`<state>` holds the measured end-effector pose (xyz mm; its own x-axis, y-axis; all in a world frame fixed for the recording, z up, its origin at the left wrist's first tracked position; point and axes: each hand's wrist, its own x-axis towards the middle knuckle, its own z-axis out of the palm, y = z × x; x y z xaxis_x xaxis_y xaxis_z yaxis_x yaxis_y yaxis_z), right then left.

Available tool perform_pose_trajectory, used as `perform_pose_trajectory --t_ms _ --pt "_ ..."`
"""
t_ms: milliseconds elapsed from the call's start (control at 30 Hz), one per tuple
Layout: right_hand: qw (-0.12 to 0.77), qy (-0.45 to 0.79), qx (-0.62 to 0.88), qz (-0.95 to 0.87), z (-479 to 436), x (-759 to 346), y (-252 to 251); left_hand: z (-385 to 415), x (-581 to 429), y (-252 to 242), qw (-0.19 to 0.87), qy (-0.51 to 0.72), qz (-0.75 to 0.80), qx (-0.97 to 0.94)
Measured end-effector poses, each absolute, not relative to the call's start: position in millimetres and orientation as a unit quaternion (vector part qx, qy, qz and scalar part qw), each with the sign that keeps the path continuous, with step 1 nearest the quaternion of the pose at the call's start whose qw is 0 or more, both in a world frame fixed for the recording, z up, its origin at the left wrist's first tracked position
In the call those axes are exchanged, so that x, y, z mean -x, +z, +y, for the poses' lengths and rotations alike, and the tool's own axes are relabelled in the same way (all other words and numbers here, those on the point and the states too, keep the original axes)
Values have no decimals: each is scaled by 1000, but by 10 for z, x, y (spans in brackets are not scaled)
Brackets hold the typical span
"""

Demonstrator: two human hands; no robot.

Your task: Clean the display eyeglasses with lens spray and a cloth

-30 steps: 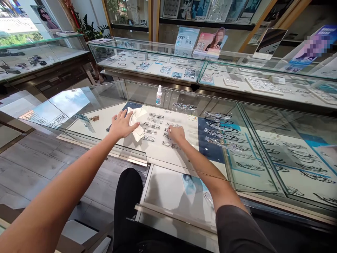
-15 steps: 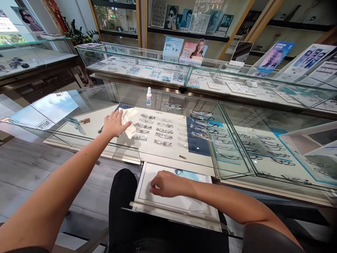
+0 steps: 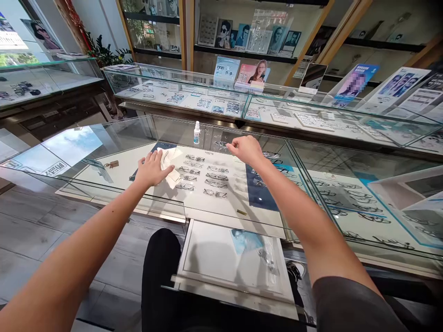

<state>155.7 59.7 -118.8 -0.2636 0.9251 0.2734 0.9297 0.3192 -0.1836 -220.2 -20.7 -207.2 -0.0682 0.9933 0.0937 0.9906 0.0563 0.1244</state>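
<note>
My left hand [image 3: 151, 168] lies with fingers stretched and thumb spread on a crumpled cream cloth [image 3: 172, 177] on the glass counter top. My right hand [image 3: 246, 150] is raised over the far part of the counter, its fingers curled. Beside its fingertips is a pair of eyeglasses [image 3: 220, 144], partly covered by the hand; I cannot tell whether they touch. A white spray bottle [image 3: 197, 133] stands upright to the left of them. Below the glass, two columns of eyeglasses [image 3: 216, 176] rest on a white display surface.
An open drawer [image 3: 207, 251] in front of my lap holds a blue printed card [image 3: 246, 240] and clear plastic packets. More eyeglasses [image 3: 273, 157] lie at the right. Another glass showcase [image 3: 180, 83] with standing advertising cards [image 3: 226, 74] runs along the back.
My right hand has moved from above the open drawer forward and up to the eyeglasses at the far side of the counter. My left hand remains on the cloth. The view has tilted slightly.
</note>
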Motion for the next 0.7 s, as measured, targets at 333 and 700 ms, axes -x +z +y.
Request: perform_pose_trajectory --t_ms 333,700 --pt "46 -41 656 -752 1450 -1494 -1610 -223 2166 -2093 13 81 727 -682" --pt "126 -35 583 -802 570 -1246 -1205 -213 2170 -2100 18 87 726 -682"
